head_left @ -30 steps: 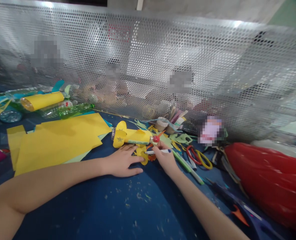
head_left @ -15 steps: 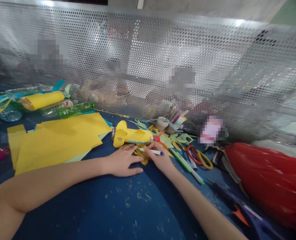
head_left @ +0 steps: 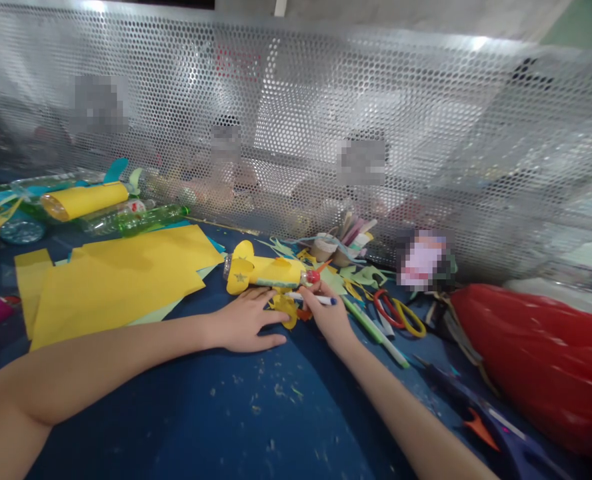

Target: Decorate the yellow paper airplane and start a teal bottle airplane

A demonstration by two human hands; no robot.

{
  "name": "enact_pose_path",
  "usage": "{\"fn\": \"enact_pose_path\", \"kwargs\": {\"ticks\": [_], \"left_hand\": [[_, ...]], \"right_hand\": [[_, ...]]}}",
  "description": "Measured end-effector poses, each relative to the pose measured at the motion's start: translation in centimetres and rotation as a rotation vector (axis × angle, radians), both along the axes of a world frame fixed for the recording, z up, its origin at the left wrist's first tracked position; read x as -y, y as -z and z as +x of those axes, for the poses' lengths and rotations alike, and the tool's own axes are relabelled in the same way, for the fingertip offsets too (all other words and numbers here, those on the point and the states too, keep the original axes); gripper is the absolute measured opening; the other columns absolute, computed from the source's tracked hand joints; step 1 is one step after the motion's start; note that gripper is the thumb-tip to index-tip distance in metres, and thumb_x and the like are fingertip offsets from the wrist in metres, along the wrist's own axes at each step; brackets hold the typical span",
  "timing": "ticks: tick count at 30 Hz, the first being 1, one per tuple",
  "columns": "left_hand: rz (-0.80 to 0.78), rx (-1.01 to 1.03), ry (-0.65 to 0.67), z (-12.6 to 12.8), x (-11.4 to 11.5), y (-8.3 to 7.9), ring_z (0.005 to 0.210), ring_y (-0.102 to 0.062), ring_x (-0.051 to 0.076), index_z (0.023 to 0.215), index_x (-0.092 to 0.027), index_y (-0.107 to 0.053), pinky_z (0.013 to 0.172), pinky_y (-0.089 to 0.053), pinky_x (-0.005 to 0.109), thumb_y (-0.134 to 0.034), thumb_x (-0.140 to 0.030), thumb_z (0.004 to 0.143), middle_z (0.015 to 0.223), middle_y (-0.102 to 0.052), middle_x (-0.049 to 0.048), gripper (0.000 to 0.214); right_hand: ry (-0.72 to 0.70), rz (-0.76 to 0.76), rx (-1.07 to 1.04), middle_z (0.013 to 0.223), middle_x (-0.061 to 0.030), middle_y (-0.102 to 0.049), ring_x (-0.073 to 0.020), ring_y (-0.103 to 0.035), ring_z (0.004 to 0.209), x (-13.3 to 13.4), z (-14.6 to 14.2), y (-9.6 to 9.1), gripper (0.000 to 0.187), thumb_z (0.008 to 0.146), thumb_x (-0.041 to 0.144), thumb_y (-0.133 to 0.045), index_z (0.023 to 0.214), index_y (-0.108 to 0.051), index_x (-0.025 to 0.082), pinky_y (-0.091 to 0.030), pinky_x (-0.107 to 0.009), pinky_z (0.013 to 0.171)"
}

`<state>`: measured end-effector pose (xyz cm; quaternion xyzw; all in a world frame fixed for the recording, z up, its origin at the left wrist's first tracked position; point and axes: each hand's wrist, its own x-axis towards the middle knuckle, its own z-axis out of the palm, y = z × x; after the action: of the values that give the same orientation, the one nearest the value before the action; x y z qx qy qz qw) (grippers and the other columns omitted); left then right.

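Observation:
My left hand [head_left: 249, 323] lies flat on the blue table, fingers spread, its fingertips against a small yellow paper cut-out [head_left: 286, 308]. Between the fingers and thumb of my right hand [head_left: 330, 317] is a white marker [head_left: 319, 299] with a dark blue end, pointing left over the cut-out. Just beyond both hands a bottle wrapped in yellow paper [head_left: 273, 272] rests on its side. It has yellow paper fins, a star on one of them, and a red cap at the right. An orange scrap shows beside the cut-out, partly hidden by my right hand.
Yellow paper sheets [head_left: 121, 280] lie to the left, with plastic bottles [head_left: 151, 220] behind. On the right are green markers [head_left: 376, 332], scissors [head_left: 401, 313], a glue gun [head_left: 496, 427] and a red bag [head_left: 541, 360]. A perforated metal screen [head_left: 286, 100] stands at the back; people sit beyond it.
My right hand has shifted slightly right with the marker, uncovering more of the yellow cut-out and an orange scrap. My left hand stays in place.

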<state>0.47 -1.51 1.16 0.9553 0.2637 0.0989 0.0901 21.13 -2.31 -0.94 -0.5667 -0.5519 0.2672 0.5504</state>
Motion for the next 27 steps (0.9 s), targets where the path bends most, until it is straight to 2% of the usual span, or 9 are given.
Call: {"fn": "enact_pose_path", "kwargs": {"ticks": [12, 19, 27], "left_hand": [[-0.014, 0.001, 0.000, 0.01, -0.03, -0.02, 0.134, -0.026, 0.035, 0.130, -0.034, -0.047, 0.106, -0.025, 0.052, -0.033, -0.061, 0.088, 0.148, -0.029, 0.0070, 0.052], [-0.009, -0.004, 0.005, 0.02, -0.08, 0.01, 0.135, -0.025, 0.035, 0.130, -0.033, -0.048, 0.106, -0.025, 0.051, -0.034, -0.060, 0.088, 0.148, -0.029, 0.0076, 0.052], [-0.019, 0.016, -0.002, 0.03, 0.00, 0.05, 0.134, -0.026, 0.035, 0.130, -0.033, -0.048, 0.106, -0.025, 0.052, -0.035, -0.060, 0.088, 0.149, -0.027, 0.0069, 0.052]], "right_hand": [[-0.057, -0.044, -0.068, 0.043, 0.0073, -0.051, -0.0116, -0.043, 0.040, 0.04, -0.36, -0.20, 0.031, 0.071, 0.044, -0.064, 0.063, -0.043, 0.024, -0.036, -0.025, 0.045], [-0.056, -0.027, 0.042, 0.048, 0.0054, -0.054, -0.0128, -0.047, 0.045, -0.23, 0.09, 0.42, 0.030, 0.074, 0.048, -0.062, 0.067, -0.045, 0.023, -0.038, -0.026, 0.048], [-0.042, -0.038, 0.021, 0.044, 0.0071, -0.048, -0.0121, -0.043, 0.041, -0.01, -0.15, -0.08, 0.031, 0.072, 0.047, -0.061, 0.062, -0.041, 0.024, -0.034, -0.026, 0.045]]}}
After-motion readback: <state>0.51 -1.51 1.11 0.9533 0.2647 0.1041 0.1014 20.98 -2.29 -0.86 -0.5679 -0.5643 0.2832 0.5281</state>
